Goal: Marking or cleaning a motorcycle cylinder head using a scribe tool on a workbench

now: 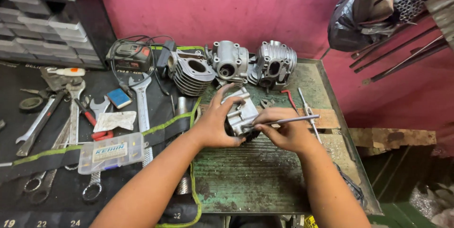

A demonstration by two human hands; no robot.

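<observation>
1. On the worn green desk [265,180], the left hand [215,121] wraps around a small grey metal engine part [241,112], thumb and fingers curled over its top and left side — clamped on it, not spread.
2. Just right of that hand, the right hand [283,131] pinches a slim metal rod tool [288,120] between thumb and fingertips; the rod's near end meets the engine part, its far end pointing right.
3. The engine part sits between the two hands, touching both, low over the middle of the desk.
4. Beyond the hands, against the pink wall, stand a finned cylinder [189,73] and two grey cylinder heads [229,62] [275,63] — side by side.
5. Just past the right hand lie a T-handled tool [308,110] and a wooden strip [326,119] that crosses the desk.
6. Left of the left hand, a black mat with a green edge [161,126] carries several spanners [141,103], a red-handled tool [92,121], a small blue block [118,98] and a clear plastic box of small parts [111,152].
7. Further left and away, a rack of small drawers [42,34] stands by the wall.
</observation>
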